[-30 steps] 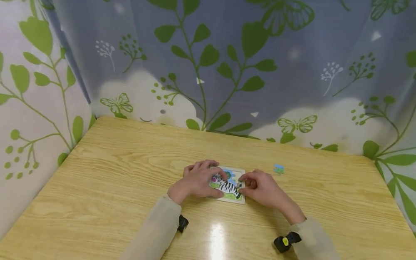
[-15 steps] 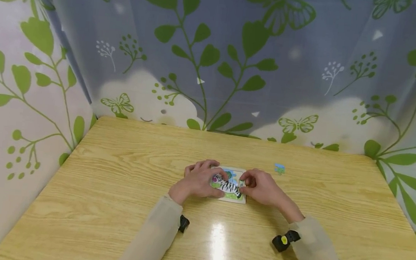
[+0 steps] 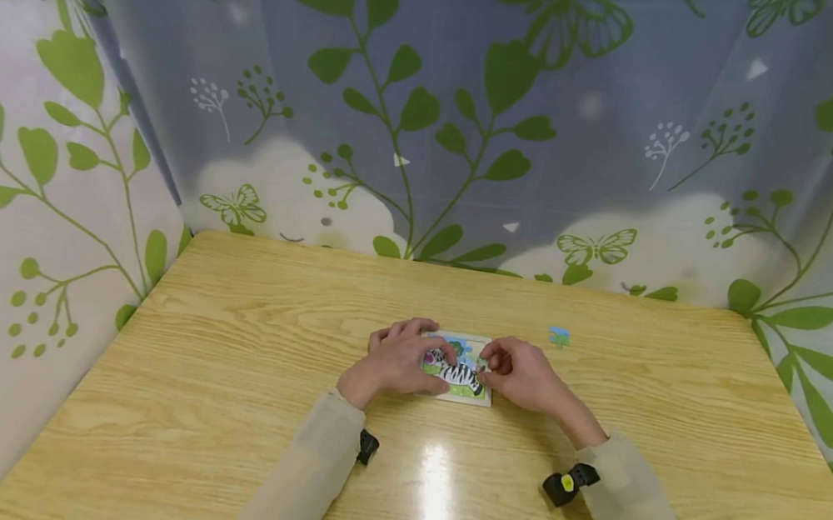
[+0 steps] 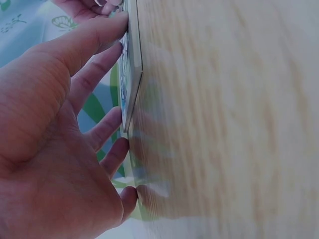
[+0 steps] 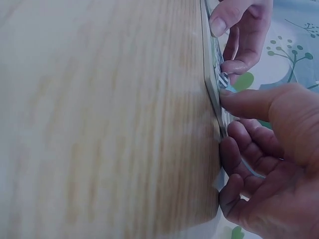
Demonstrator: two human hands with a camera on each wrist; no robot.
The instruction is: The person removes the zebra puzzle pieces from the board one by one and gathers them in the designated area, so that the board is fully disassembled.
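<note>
Flat on the worktop point(image 3: 184, 405), between both hands: a pale-framed zebra puzzle point(image 3: 460, 375), striped body, green ground and blue sky in sight. Across its left end, the left hand point(image 3: 399, 361), fingers spread and relaxed, thumb and forefinger tips touching the picture on either side of the zebra's pink-nosed head, ring and little fingertips past the corner. At its right edge, the right hand point(image 3: 529, 377), pinching there with thumb and bent forefinger, other fingers curled; cannot tell whether on a separate piece or on the board itself. Beyond the right hand, apart from the board, a loose blue-and-green piece point(image 3: 558, 336), also on the worktop. At both wrists, by pale beige sleeves point(image 3: 302, 467), small black devices point(image 3: 560, 489), the right one with a yellow patch. Behind and along both sides, hanging cloth point(image 3: 439, 183) printed with green leaves and butterflies.
</note>
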